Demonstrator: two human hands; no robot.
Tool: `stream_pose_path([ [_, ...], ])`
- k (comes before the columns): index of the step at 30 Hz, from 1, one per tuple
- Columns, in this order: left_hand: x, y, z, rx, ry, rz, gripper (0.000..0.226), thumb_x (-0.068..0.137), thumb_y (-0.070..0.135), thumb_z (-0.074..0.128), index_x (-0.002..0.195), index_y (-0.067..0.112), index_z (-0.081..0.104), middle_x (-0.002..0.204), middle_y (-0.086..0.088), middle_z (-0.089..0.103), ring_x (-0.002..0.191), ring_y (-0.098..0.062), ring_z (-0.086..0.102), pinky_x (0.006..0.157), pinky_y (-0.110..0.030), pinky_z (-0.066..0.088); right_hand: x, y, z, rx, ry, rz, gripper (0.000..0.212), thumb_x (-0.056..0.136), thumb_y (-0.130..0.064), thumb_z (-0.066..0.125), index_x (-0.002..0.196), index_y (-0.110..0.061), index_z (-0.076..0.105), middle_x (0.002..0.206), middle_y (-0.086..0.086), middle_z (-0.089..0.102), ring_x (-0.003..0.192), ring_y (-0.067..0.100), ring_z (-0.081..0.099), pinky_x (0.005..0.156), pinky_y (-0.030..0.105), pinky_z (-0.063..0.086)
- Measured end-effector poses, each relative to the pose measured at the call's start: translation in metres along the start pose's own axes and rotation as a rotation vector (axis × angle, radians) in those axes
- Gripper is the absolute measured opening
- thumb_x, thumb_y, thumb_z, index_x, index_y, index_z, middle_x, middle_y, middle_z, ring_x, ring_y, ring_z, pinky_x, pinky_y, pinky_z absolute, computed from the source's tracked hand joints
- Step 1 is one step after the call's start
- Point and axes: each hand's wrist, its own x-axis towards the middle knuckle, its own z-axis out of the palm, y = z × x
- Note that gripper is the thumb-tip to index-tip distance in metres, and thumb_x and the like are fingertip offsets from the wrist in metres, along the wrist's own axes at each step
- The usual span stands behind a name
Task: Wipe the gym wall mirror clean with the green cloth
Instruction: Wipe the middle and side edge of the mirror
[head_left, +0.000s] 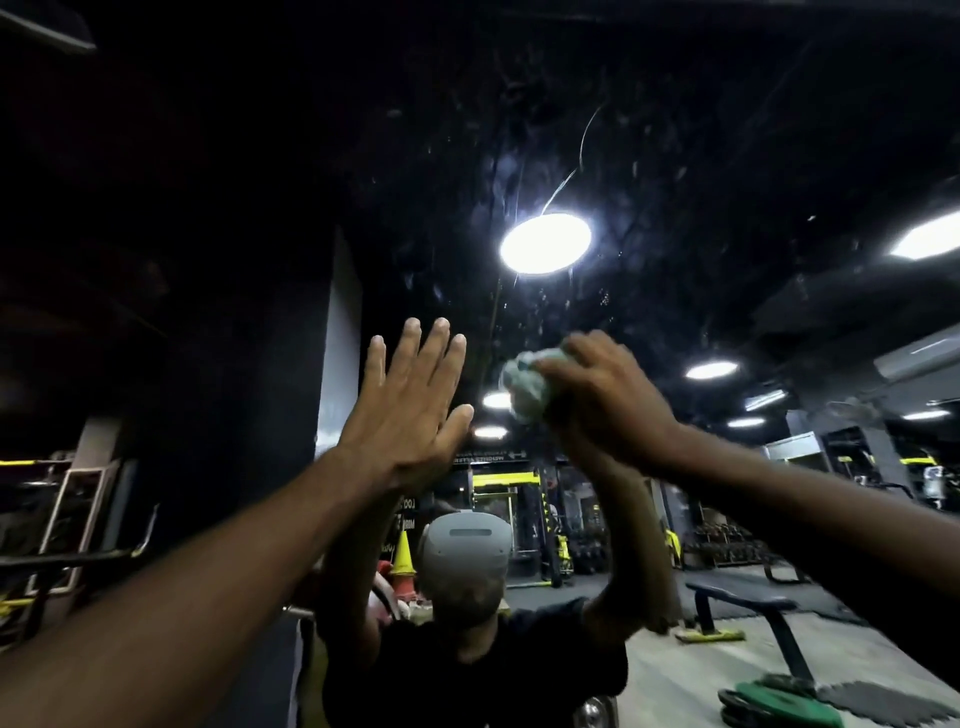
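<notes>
Green cloth (524, 387): soft, light, compressible. It is bunched in the right hand (608, 395), fingers curled round it, against the mirror (649, 156) near its left edge. Grip the wad from behind. Left hand (410, 410): fingers straight, apparently flat on the glass.

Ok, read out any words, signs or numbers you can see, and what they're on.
Hanging sign reflected in the mirror: white lettering with an arrow, reversed, too blurred to read.
Poster reflected below it: big pale letters, partly hidden, unreadable.
No other text is legible.
</notes>
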Motion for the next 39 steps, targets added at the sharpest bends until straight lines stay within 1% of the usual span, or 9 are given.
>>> stream_pose_path([
  [4, 0.001, 0.0, -0.002, 0.001, 0.001, -0.012, 0.078, 0.1, 0.057, 0.015, 0.162, 0.024, -0.021, 0.167, 0.002, -0.033, 0.152, -0.018, -0.036, 0.123, -0.05, -0.022, 0.028, -0.007, 0.011, 0.036, 0.133, 0.292, 0.037, 0.087, -0.029, 0.066, 0.123, -0.023, 0.065, 0.097, 0.005, 0.052, 0.089, 0.023, 0.046, 0.069, 0.041, 0.046],
  [7, -0.001, 0.003, -0.003, -0.014, 0.01, -0.025, 0.077, 0.102, 0.055, 0.019, 0.162, 0.025, -0.02, 0.167, 0.003, -0.033, 0.151, -0.017, -0.036, 0.123, -0.048, -0.022, -0.015, -0.038, 0.016, 0.052, 0.035, 0.077, 0.037, 0.087, -0.026, 0.072, 0.123, -0.02, 0.062, 0.1, 0.003, 0.051, 0.087, 0.018, 0.043, 0.067, 0.036, 0.043],
  [10, -0.002, 0.007, -0.004, -0.043, 0.011, -0.047, 0.077, 0.104, 0.051, 0.026, 0.163, 0.025, -0.016, 0.169, 0.004, -0.029, 0.152, -0.016, -0.034, 0.124, -0.05, -0.019, 0.007, -0.007, 0.002, -0.02, -0.019, -0.051, 0.033, 0.087, -0.036, 0.056, 0.113, -0.019, 0.067, 0.095, 0.006, 0.056, 0.084, 0.023, 0.05, 0.063, 0.032, 0.034],
  [15, -0.003, 0.019, 0.0, -0.088, 0.037, -0.081, 0.076, 0.1, 0.049, 0.025, 0.164, 0.027, -0.012, 0.17, 0.004, -0.026, 0.154, -0.017, -0.031, 0.124, -0.053, -0.018, 0.022, -0.001, 0.006, 0.045, 0.121, 0.327, 0.043, 0.088, -0.033, 0.062, 0.13, -0.027, 0.059, 0.105, 0.003, 0.05, 0.096, 0.019, 0.041, 0.074, 0.035, 0.033],
  [23, -0.06, 0.035, 0.015, -0.007, -0.025, 0.024, 0.078, 0.099, 0.061, 0.018, 0.165, 0.028, -0.006, 0.171, -0.002, -0.024, 0.156, -0.021, -0.028, 0.121, -0.046, -0.026, -0.09, -0.035, -0.018, 0.101, -0.159, -0.196, 0.04, 0.092, -0.042, 0.051, 0.123, -0.021, 0.066, 0.108, 0.013, 0.058, 0.092, 0.021, 0.049, 0.069, 0.035, 0.045],
  [29, -0.075, 0.044, 0.02, -0.026, -0.011, 0.018, 0.077, 0.1, 0.058, 0.022, 0.166, 0.026, 0.001, 0.172, -0.004, -0.017, 0.157, -0.024, -0.022, 0.121, -0.045, -0.027, -0.061, -0.02, -0.012, 0.1, 0.074, 0.315, 0.035, 0.093, -0.02, 0.066, 0.128, -0.02, 0.062, 0.103, 0.014, 0.052, 0.092, 0.027, 0.046, 0.07, 0.045, 0.047],
  [33, -0.084, 0.046, 0.023, -0.028, -0.028, 0.024, 0.076, 0.1, 0.053, 0.027, 0.167, 0.024, 0.005, 0.173, -0.006, -0.015, 0.158, -0.026, -0.021, 0.122, -0.049, -0.023, -0.162, -0.091, -0.018, 0.185, -0.19, -0.009, 0.041, 0.092, -0.028, 0.065, 0.131, -0.023, 0.057, 0.117, 0.012, 0.055, 0.1, 0.027, 0.052, 0.078, 0.035, 0.047],
  [36, -0.099, 0.047, 0.026, -0.004, -0.039, 0.068, 0.075, 0.1, 0.053, 0.028, 0.166, 0.022, 0.01, 0.173, -0.01, -0.008, 0.159, -0.032, -0.013, 0.125, -0.062, -0.005, -0.179, -0.074, -0.037, 0.075, -0.328, -0.247, 0.039, 0.091, -0.038, 0.057, 0.127, -0.024, 0.057, 0.118, 0.018, 0.062, 0.099, 0.03, 0.058, 0.08, 0.039, 0.049],
  [39, -0.114, 0.054, 0.031, -0.025, -0.038, 0.078, 0.074, 0.1, 0.051, 0.028, 0.166, 0.02, 0.016, 0.174, -0.011, -0.002, 0.16, -0.034, -0.008, 0.124, -0.066, 0.001, -0.13, -0.032, -0.033, 0.038, -0.095, 0.183, 0.027, 0.091, -0.038, 0.061, 0.115, -0.026, 0.063, 0.105, 0.016, 0.062, 0.092, 0.032, 0.055, 0.075, 0.044, 0.05],
])
